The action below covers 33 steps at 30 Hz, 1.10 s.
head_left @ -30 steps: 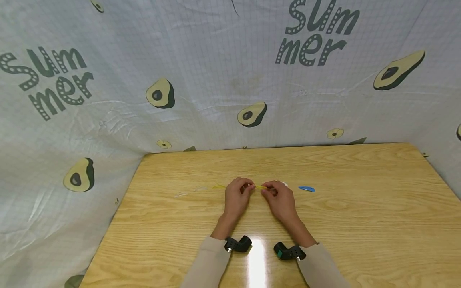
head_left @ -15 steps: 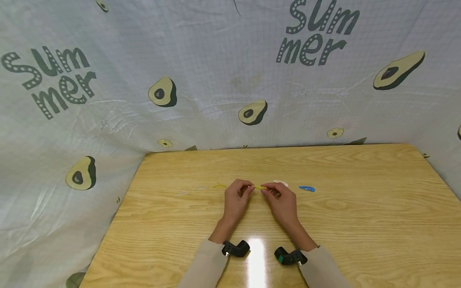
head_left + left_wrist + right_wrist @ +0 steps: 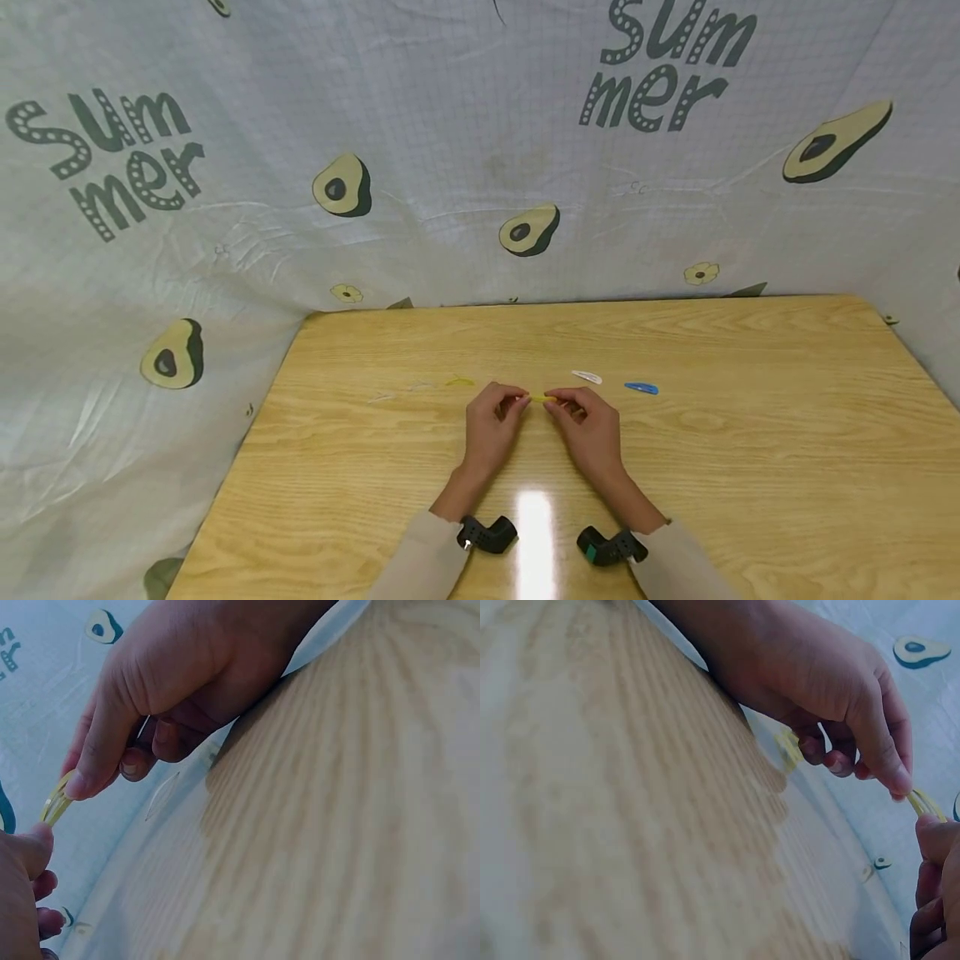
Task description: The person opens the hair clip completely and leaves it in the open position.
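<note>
Both hands pinch a yellow snap hair clip [image 3: 537, 398] between them, one at each end, over the middle of the table. My left hand [image 3: 491, 427] holds its left end between thumb and index finger; my right hand [image 3: 592, 429] pinches the right end the same way. Close up in the left wrist view, the clip [image 3: 57, 798] bridges the fingertips, its slim curved bars showing. The right wrist view has the clip [image 3: 925, 802] partly covered by the fingertips. Beyond the right hand lie a white snap clip [image 3: 587, 377] and a blue snap clip [image 3: 642, 388].
Left of the hands, a thin yellow item [image 3: 460, 382] and two thin whitish items [image 3: 420, 386] lie in a loose row on the wooden table [image 3: 750, 467]. A patterned curtain [image 3: 435, 150] rises behind the table's far edge. Both wrists wear black cameras [image 3: 487, 534].
Both hands, still pinching the yellow hair clip, have drawn slightly back toward the body. The white clip, earlier mostly hidden behind the right hand, now shows in full.
</note>
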Available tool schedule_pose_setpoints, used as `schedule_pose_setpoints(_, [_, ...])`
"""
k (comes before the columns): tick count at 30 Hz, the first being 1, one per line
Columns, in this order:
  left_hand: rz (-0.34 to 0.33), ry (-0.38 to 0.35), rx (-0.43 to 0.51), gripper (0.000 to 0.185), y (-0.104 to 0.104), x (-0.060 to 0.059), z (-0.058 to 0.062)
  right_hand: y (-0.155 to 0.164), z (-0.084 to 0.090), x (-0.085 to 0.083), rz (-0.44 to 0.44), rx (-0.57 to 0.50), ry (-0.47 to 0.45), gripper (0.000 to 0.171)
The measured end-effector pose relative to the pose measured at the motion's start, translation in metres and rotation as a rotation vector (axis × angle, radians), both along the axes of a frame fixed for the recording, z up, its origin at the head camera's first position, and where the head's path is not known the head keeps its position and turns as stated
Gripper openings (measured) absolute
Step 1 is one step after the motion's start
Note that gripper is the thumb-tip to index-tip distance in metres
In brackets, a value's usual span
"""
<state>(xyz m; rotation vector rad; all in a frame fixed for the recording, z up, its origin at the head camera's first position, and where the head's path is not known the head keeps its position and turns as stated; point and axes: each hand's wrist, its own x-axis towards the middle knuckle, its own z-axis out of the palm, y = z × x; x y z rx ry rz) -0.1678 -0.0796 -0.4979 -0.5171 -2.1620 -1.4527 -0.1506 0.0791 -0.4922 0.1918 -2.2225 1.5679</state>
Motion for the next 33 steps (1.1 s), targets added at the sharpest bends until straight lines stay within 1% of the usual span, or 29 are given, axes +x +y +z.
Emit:
schedule_pose_setpoints(2, [0.011,-0.015,0.005,0.004,0.001,0.004,0.001,0.000,0.000,0.003,0.009,0.005,0.010,0.010])
schedule_pose_setpoints(5, [0.016,-0.025,0.019,0.005,0.004,0.017,0.018,0.001,0.000,0.007,0.021,0.017,0.022,0.010])
schedule_pose_setpoints(7, [0.003,-0.043,0.017,0.005,0.005,0.026,0.030,0.001,0.000,0.010,0.026,0.029,0.033,0.010])
schedule_pose_setpoints(9, [-0.022,-0.043,0.018,0.005,0.005,0.033,0.041,0.002,0.000,0.013,0.031,0.034,0.042,0.010])
schedule_pose_setpoints(10, [-0.032,-0.050,0.016,0.005,0.005,0.035,0.041,0.002,0.000,0.014,0.032,0.037,0.047,0.010])
schedule_pose_setpoints(13, [-0.057,-0.039,0.009,0.006,0.003,0.037,0.040,0.002,-0.001,0.017,0.045,0.033,0.054,0.011])
schedule_pose_setpoints(21, [-0.118,0.022,0.004,0.008,0.004,0.044,0.039,0.008,0.000,0.031,0.056,0.011,0.004,0.011])
schedule_pose_setpoints(28, [-0.119,0.015,0.003,0.010,0.005,0.053,0.038,0.012,0.001,0.041,0.066,0.028,-0.006,0.012])
schedule_pose_setpoints(33, [-0.144,0.006,0.003,0.010,0.004,0.060,0.036,0.014,-0.001,0.049,0.091,0.030,-0.003,0.011])
